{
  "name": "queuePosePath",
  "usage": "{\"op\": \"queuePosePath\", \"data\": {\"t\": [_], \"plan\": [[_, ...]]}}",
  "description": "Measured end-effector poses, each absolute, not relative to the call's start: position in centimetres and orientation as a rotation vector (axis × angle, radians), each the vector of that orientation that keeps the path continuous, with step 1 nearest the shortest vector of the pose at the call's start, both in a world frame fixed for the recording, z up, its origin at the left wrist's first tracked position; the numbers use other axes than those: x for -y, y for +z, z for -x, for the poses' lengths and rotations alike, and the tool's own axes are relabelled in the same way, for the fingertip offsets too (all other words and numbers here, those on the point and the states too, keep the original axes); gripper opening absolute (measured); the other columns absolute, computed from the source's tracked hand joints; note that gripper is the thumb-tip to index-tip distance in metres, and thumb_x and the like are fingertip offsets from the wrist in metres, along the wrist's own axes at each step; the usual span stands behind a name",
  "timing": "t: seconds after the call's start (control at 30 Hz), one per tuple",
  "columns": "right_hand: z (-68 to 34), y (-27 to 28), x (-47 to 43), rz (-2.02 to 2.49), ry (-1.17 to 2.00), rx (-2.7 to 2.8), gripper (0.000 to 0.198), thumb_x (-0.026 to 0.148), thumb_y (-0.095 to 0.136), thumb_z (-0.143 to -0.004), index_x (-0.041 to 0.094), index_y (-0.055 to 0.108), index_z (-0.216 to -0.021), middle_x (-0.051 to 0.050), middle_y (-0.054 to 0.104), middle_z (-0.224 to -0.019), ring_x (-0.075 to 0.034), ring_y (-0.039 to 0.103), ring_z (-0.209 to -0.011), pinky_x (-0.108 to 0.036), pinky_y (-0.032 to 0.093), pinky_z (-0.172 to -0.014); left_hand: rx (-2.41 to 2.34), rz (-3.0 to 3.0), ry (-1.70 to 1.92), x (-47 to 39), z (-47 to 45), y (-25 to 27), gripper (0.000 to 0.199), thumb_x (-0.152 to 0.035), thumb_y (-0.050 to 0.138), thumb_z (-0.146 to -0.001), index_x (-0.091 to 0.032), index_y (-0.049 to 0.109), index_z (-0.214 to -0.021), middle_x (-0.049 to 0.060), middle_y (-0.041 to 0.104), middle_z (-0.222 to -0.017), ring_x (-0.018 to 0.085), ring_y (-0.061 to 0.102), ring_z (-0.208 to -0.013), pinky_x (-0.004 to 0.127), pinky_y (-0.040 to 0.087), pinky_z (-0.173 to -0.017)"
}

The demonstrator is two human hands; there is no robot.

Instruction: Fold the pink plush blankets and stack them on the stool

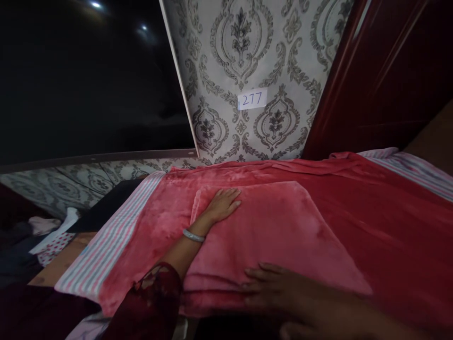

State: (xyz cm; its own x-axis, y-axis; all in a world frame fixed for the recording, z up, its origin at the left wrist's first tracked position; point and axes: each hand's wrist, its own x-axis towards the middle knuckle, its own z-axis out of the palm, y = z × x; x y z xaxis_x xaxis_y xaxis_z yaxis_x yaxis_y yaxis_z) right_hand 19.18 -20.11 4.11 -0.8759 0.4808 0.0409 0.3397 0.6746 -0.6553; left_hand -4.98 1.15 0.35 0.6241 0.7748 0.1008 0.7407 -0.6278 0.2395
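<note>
A folded pink-red plush blanket [276, 226] lies flat in front of me, on top of a larger spread of red plush cloth [399, 226]. My left hand [222, 204], with a grey bangle at the wrist, rests palm down near the folded blanket's far left corner, its fingers stretched out. Over the near edge of the blanket is my right hand [279, 288], fingers extended and somewhat blurred; whether its palm presses on the cloth I cannot tell. Neither hand grips anything.
Striped cloth [116, 236] shows along the left, and more striped cloth [417, 165] at the far right. A large dark television [92, 85] stands behind on the left. A dark red door [382, 80] is at the right. Patterned wallpaper carries a paper marked 277 [252, 98].
</note>
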Motion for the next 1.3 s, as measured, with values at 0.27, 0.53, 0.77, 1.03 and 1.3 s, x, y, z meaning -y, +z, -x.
{"op": "queuePosePath", "data": {"t": [0.27, 0.53, 0.77, 1.03, 1.3], "plan": [[-22.8, 1.9, 10.7, 1.125, 0.271, 2.443, 0.066, 0.055, 0.044, -0.103, 0.031, 0.031, -0.162, -0.008, 0.032, -0.166, -0.031, 0.024, -0.155, -0.061, 0.024, -0.124, -0.804, -2.788, 0.235, 5.4, 6.0, 2.6, 0.074, -0.064, 0.049, -0.097, -0.028, 0.036, -0.16, 0.011, 0.028, -0.169, 0.03, 0.021, -0.158, 0.057, 0.009, -0.128], [-23.3, -3.2, 10.1, 1.268, 0.205, 2.59, 0.067, 0.063, 0.039, -0.103, 0.039, 0.022, -0.163, -0.002, 0.021, -0.17, -0.031, 0.009, -0.157, -0.067, 0.013, -0.123, -0.751, -2.854, 0.224, 10.3, 8.0, -0.2, 0.071, -0.06, 0.049, -0.099, -0.035, 0.028, -0.162, 0.006, 0.02, -0.172, 0.031, 0.014, -0.159, 0.061, 0.01, -0.127], [-23.2, -0.9, 9.0, 1.264, 0.343, 2.544, 0.058, 0.059, 0.035, -0.104, 0.033, 0.046, -0.155, -0.005, 0.035, -0.165, -0.032, 0.03, -0.153, -0.064, 0.026, -0.122, -0.778, -2.805, 0.2, 10.8, 6.7, 2.7, 0.058, -0.051, 0.049, -0.102, -0.03, 0.044, -0.156, 0.009, 0.041, -0.163, 0.028, 0.032, -0.154, 0.059, 0.017, -0.127], [-18.4, 0.9, 5.3, 1.157, 0.229, 2.604, 0.052, 0.037, 0.039, -0.104, 0.032, 0.046, -0.155, -0.003, 0.04, -0.163, -0.026, 0.029, -0.154, -0.06, 0.019, -0.126, -0.458, -2.894, 0.217, 15.0, 1.6, 0.7, 0.063, -0.053, 0.046, -0.103, -0.03, 0.034, -0.16, 0.011, 0.03, -0.168, 0.033, 0.023, -0.157, 0.062, 0.019, -0.125], [-26.1, -2.6, 1.4, 1.711, 0.056, 2.31, 0.057, 0.052, 0.035, -0.104, 0.03, 0.046, -0.155, -0.008, 0.04, -0.163, -0.031, 0.033, -0.152, -0.06, 0.026, -0.122, -0.46, -2.838, 0.233, 14.8, 2.3, -0.3, 0.062, -0.051, 0.048, -0.102, -0.039, 0.031, -0.16, 0.007, 0.024, -0.171, 0.034, 0.021, -0.157, 0.065, 0.02, -0.124]]}}
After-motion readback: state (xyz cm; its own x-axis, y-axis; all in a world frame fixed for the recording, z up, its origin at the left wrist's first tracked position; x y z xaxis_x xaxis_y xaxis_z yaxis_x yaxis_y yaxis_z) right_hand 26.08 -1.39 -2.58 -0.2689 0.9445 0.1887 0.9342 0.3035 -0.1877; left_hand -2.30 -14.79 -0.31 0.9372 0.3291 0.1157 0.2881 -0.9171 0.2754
